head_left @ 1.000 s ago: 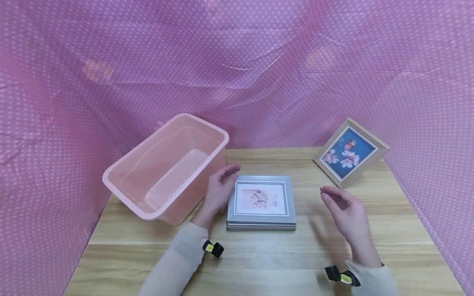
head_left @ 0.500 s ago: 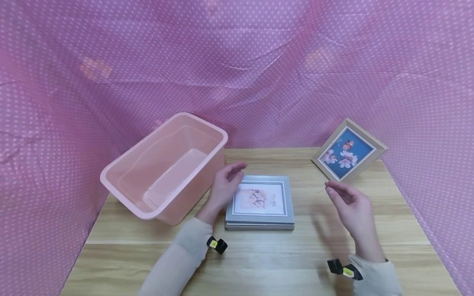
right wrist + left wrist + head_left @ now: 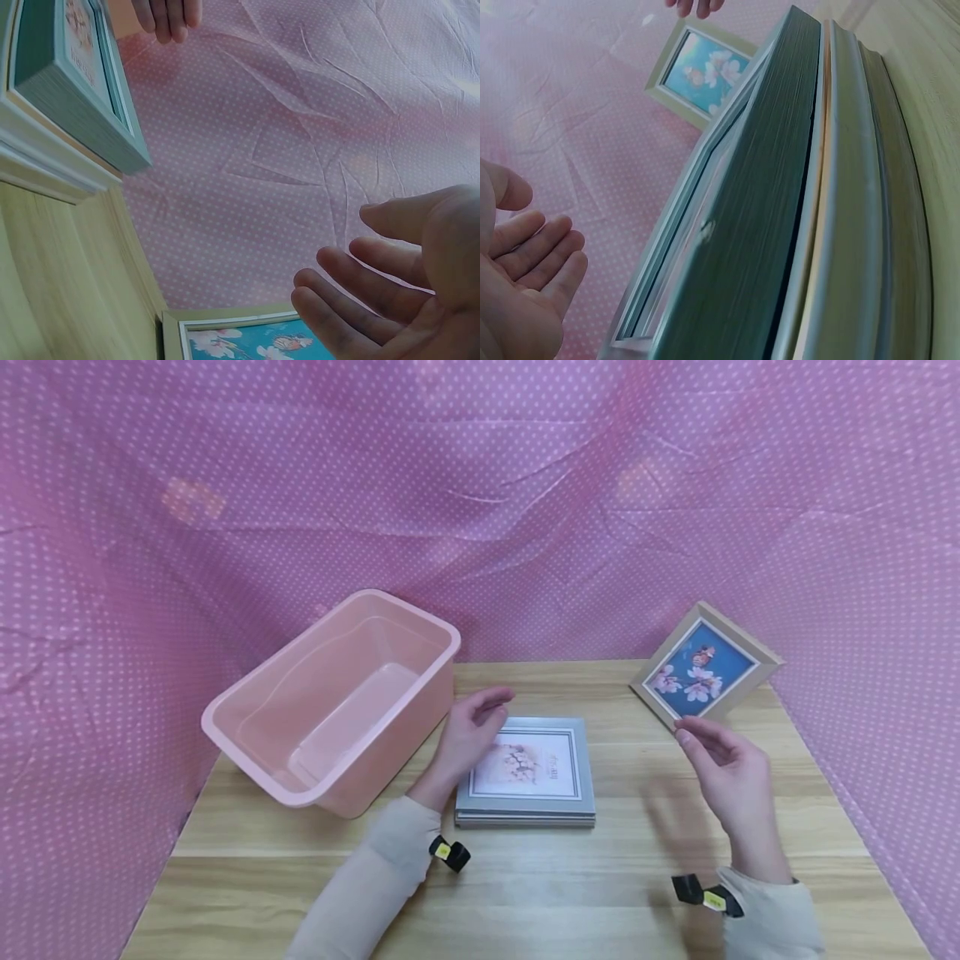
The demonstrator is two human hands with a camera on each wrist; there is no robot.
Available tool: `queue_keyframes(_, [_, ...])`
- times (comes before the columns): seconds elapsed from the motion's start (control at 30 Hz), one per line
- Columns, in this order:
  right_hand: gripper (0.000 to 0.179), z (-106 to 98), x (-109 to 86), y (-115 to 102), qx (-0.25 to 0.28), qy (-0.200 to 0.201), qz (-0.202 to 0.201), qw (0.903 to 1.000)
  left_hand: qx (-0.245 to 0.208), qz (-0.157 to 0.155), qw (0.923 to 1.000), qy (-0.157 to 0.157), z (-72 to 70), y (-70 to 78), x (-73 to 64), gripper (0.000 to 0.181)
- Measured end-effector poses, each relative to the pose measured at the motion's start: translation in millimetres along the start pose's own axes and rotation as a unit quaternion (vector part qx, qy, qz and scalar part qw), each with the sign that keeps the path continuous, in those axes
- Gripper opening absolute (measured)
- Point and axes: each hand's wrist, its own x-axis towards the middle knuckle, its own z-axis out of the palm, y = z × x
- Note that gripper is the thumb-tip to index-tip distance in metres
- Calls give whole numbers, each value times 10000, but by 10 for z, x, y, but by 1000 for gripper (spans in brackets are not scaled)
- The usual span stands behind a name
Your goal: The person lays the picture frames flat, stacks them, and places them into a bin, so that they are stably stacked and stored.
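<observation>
A stack of picture frames point(image 3: 538, 770) lies in the middle of the table, its top one silver-grey around a pale blossom print. Over its upper left corner hovers my left hand point(image 3: 471, 733), fingers loosely bent and holding nothing. The left wrist view shows the layered edges of the stacked frames point(image 3: 847, 165) beside that hand. Farther right, a light wooden picture frame point(image 3: 701, 670) with blossoms on blue stands tilted on a corner. My right hand point(image 3: 731, 777) is just in front of its lower corner, relaxed, with nothing in the grasp.
A deep pink plastic bin point(image 3: 397, 747) stands left of the stack, angled on the wooden table point(image 3: 525, 893). Behind and at both sides hangs a pink polka-dot cloth point(image 3: 525, 527).
My left hand has drifted right and slightly away from me over the stack's corner. My right hand has moved right and forward, closer to the wooden frame. The frames have stayed put.
</observation>
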Motion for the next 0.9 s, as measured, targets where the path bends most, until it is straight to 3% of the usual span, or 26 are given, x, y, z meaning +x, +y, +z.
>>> queue_keyframes(0.27, [35,-57,59,-4,-92,154,-58,9998,116,-15,9999,-32,80,38,45,36])
queue_keyframes(0.57, [40,-130,124,-19,-503,131,207,9984,192,6,9997,-156,146,58,114,37])
queue_keyframes(0.9, [38,-152,176,-27,-439,318,148,9984,312,30,9990,-304,201,105,161,37])
